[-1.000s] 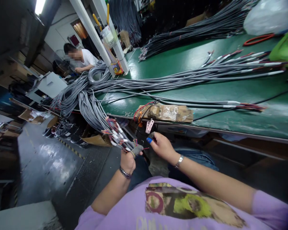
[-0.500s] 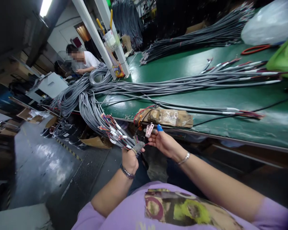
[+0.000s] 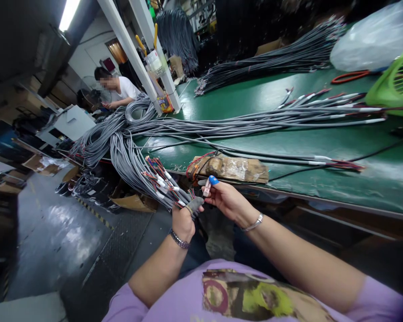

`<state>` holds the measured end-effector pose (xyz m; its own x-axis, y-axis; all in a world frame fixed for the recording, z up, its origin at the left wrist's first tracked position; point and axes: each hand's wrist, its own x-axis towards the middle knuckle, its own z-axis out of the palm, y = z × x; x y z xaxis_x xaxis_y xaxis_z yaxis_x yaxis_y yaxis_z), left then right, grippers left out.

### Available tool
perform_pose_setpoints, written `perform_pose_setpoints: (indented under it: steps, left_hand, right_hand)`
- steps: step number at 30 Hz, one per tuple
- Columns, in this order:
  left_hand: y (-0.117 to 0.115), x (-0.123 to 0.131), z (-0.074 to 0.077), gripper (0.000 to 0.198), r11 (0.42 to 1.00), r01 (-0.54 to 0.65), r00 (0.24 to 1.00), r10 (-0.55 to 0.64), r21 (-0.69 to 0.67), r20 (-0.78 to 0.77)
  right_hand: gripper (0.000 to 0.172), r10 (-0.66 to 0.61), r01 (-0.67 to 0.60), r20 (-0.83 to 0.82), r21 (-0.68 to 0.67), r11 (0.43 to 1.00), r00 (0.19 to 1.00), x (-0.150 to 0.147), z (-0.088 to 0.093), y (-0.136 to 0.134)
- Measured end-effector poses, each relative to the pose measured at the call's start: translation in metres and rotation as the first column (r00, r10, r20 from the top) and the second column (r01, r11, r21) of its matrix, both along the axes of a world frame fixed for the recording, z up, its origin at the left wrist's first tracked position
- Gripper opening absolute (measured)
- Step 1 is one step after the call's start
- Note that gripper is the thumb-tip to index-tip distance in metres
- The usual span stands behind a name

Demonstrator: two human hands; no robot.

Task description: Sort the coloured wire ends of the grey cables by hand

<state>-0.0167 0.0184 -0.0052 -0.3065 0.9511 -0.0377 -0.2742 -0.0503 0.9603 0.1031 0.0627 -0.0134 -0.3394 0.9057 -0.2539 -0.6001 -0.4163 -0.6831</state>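
Note:
My left hand (image 3: 184,219), a grey cover on its thumb, is closed around grey cables near their stripped ends. Coloured wires (image 3: 191,193) fan out just above that thumb. My right hand (image 3: 229,200) wears a blue fingertip cover and pinches a small pale pink clip-like tool (image 3: 207,188). The tool is close to the left thumb; whether it touches a wire is too small to tell. More of the grey cable bundle (image 3: 129,156) hangs over the bench edge to the left, with white sleeves and bare coloured wires at its ends.
On the green bench (image 3: 242,96) lie long grey cables (image 3: 235,125), a taped wooden block (image 3: 233,169), dark cables (image 3: 265,60), orange-handled scissors (image 3: 349,77) and a green basket (image 3: 389,87). A white post (image 3: 144,53) rises at the back. Another person (image 3: 121,89) sits at far left.
My right thumb has come down onto the pink tool, whose two spread arms are now pressed together. The tool is slightly nearer my left hand, which still grips the cables.

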Motion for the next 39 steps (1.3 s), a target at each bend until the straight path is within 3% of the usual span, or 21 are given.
perform_pose_setpoints:
  steps: [9, 22, 28, 39]
  left_hand:
    - [0.002, 0.001, -0.003, 0.016, 1.0, 0.024, 0.998, -0.025, -0.021, -0.064]
    - [-0.012, -0.01, -0.002, 0.014, 1.0, 0.018, 0.999, -0.018, 0.005, -0.051]
    - [-0.015, -0.014, -0.005, 0.01, 0.999, 0.036, 0.999, -0.035, 0.013, -0.038]
    - [-0.006, 0.002, -0.001, 0.013, 0.997, 0.076, 0.995, -0.075, 0.02, -0.066]
  right_hand:
    - [0.029, -0.069, 0.068, 0.033, 0.019, 0.998, 0.997, -0.003, 0.001, 0.0]
    - [0.044, 0.07, -0.076, -0.084, -0.068, 0.995, 0.994, 0.006, -0.006, -0.004]
    - [0.033, 0.092, -0.093, -0.047, -0.021, 0.995, 0.995, 0.006, -0.001, 0.001]
    - [0.026, 0.056, -0.057, -0.266, 0.003, 0.998, 0.962, -0.002, -0.018, -0.002]
